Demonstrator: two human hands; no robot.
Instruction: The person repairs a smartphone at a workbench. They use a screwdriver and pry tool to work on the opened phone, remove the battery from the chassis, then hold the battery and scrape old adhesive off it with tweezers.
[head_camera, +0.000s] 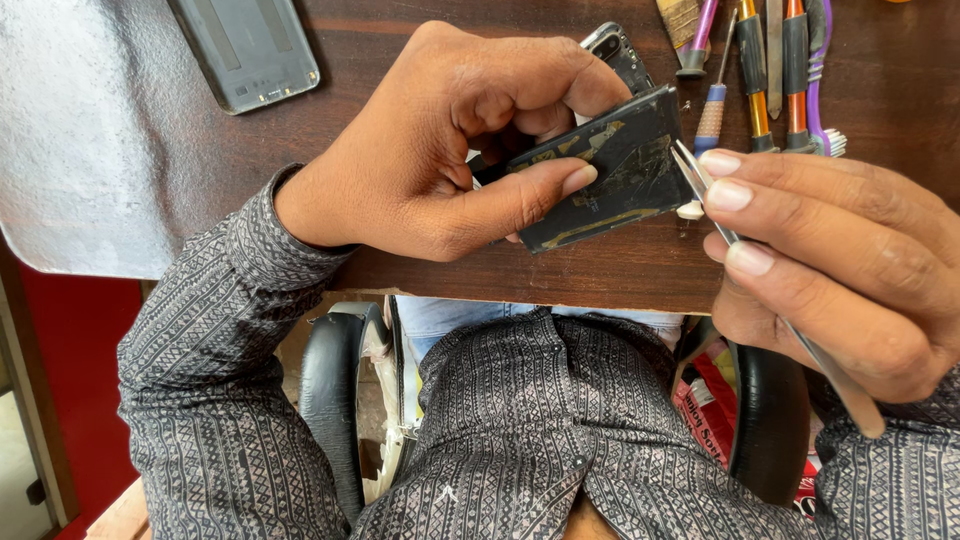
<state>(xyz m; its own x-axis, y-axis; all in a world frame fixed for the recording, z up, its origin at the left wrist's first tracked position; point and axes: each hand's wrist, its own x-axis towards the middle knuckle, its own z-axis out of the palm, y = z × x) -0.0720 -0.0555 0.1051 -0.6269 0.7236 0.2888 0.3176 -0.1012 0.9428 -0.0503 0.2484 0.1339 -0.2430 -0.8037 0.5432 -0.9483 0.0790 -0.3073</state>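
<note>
Left hand (450, 140) fingers clamped on 1 black phone part (610, 170), held over the table (600, 270) edge. Right hand (840, 260) fingers pinched on 1 pair of tweezers (700, 185), tips at its right edge. Step appears to be prying; steadiness needed. 1 grey back cover (245, 50), about 6 tools (770, 70).

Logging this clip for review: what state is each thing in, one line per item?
Left hand: gripping the phone, tilted on edge.
Phone: back exposed, glue residue showing.
Right hand: pinching the tweezers.
Tweezers: tips at the phone's edge.
Back cover: lying detached on the table.
Screwdrivers: lying unused.
</note>
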